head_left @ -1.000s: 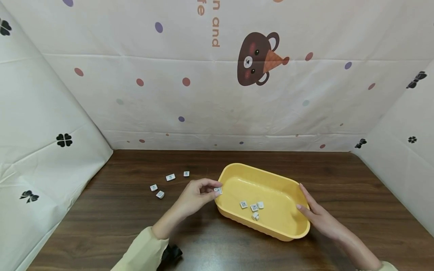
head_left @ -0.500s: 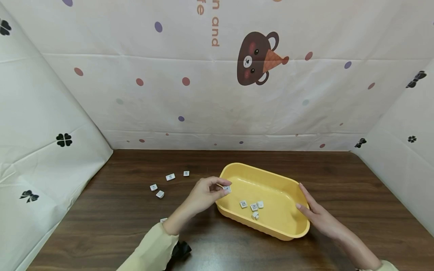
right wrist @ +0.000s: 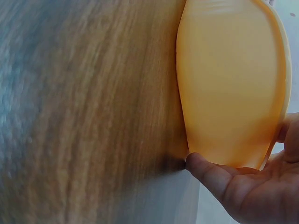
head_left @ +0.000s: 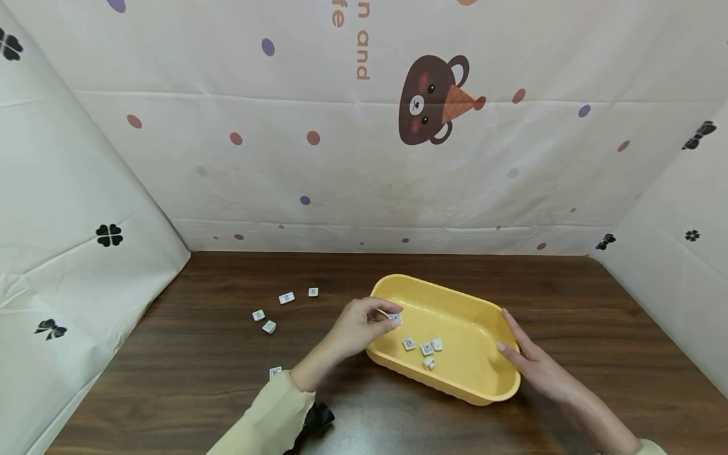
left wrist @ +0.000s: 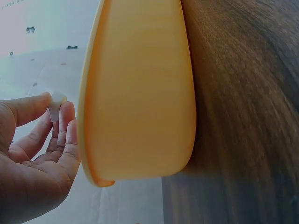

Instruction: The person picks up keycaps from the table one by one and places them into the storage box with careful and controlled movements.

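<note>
My left hand (head_left: 357,326) pinches a small white block (head_left: 396,318) with a dark printed mark, holding it above the left end of the yellow tray (head_left: 469,376). Seen from the left wrist, the block (left wrist: 57,106) tapers and sits between thumb and fingertips, beside the tray's rim. My right hand (head_left: 540,371) grips the tray's right end, with digits over the rim and against the outer wall, as the right wrist view also shows. Inside the tray lie several similar white blocks (head_left: 426,349), grouped near its front middle.
Several more marked white blocks (head_left: 269,327) are scattered on the dark wooden table (head_left: 188,354), left of the tray. One block (head_left: 275,373) lies close to my left sleeve. A patterned white cloth (head_left: 273,170) stands behind and at both sides.
My left hand has moved right, carrying the pinched block from the tray's left rim to over its inside. A block by the left sleeve has come into view. The right hand and tray stay put.
</note>
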